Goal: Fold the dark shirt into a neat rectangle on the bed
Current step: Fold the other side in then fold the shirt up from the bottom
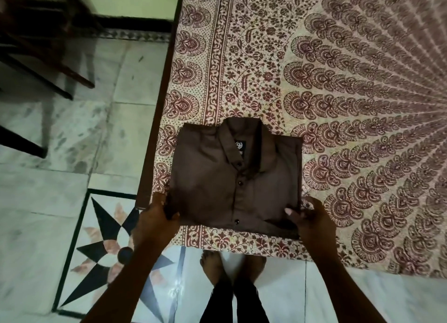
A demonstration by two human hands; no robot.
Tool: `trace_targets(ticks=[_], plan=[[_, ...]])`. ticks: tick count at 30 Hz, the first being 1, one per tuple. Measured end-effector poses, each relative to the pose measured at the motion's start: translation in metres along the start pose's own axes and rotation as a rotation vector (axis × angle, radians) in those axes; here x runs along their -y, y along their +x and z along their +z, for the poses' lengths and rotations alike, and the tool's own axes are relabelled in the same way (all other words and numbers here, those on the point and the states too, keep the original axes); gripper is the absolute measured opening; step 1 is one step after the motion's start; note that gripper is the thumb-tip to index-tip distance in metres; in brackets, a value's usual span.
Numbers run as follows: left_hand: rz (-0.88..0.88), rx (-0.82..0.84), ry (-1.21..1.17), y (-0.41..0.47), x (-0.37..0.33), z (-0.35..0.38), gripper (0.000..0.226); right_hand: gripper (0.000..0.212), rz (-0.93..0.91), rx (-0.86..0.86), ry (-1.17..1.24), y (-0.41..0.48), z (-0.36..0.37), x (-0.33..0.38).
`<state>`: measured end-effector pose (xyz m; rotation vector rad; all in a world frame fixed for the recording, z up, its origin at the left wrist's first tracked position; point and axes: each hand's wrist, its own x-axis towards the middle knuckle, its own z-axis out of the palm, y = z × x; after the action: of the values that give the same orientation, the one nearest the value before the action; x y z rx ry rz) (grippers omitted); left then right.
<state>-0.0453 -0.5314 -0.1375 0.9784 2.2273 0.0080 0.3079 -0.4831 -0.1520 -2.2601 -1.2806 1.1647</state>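
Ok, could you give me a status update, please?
Left hand, right hand: each grips a near corner. Dark shirt a neat rectangle on bed. Nothing obstructing.

You will find one marking only: a small black neck label [240,146] sewn inside the collar [242,129] at the far end of the dark shirt [212,189]. It carries a round white emblem with a row of white letters directly below it. You cannot read those letters: they are too small and blurred.
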Motion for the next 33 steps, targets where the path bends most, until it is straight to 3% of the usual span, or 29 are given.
trace_targets(ticks=[2, 6, 9, 12, 16, 19, 21, 24, 26, 30, 33], plan=[[0.092, -0.117, 0.081, 0.006, -0.010, -0.003, 0.056, 0.046, -0.119, -0.113, -0.045, 0.008, 0.001, 0.012], [0.317, -0.242, -0.131, 0.049, -0.044, -0.012, 0.042, 0.037, -0.274, -0.276, 0.020, 0.049, 0.006, 0.045], [0.339, -0.280, -0.313, 0.080, -0.080, -0.022, 0.048, 0.032, -0.268, -0.234, 0.092, 0.087, 0.010, 0.082], [0.260, -0.306, -0.381, 0.098, -0.101, -0.029, 0.035, 0.032, -0.173, -0.145, 0.112, 0.108, 0.015, 0.103], [0.246, -0.288, -0.426, 0.111, -0.106, -0.028, 0.029, 0.012, -0.182, -0.213, 0.065, 0.114, 0.011, 0.104], [0.264, -0.281, -0.367, 0.114, -0.108, -0.023, 0.029, 0.009, -0.201, -0.260, 0.078, 0.120, 0.017, 0.097], [0.287, -0.359, -0.255, 0.111, -0.110, -0.020, 0.034, 0.016, -0.220, -0.258, 0.074, 0.123, 0.022, 0.093], [0.494, -0.569, -0.003, 0.091, -0.104, -0.011, 0.043, 0.034, -0.352, -0.435, -0.122, 0.101, 0.026, 0.089], [0.714, -0.495, 0.098, 0.069, -0.098, 0.002, 0.049, 0.046, -0.477, -0.510, -0.262, 0.063, 0.032, 0.084], [0.764, -0.272, 0.465, 0.057, -0.075, 0.026, 0.081, 0.084, -0.593, -0.157, -0.548, -0.013, 0.064, 0.044], [0.740, -0.236, 0.554, 0.067, -0.065, 0.036, 0.086, 0.094, -0.670, -0.022, -0.748, -0.014, 0.078, 0.011]])
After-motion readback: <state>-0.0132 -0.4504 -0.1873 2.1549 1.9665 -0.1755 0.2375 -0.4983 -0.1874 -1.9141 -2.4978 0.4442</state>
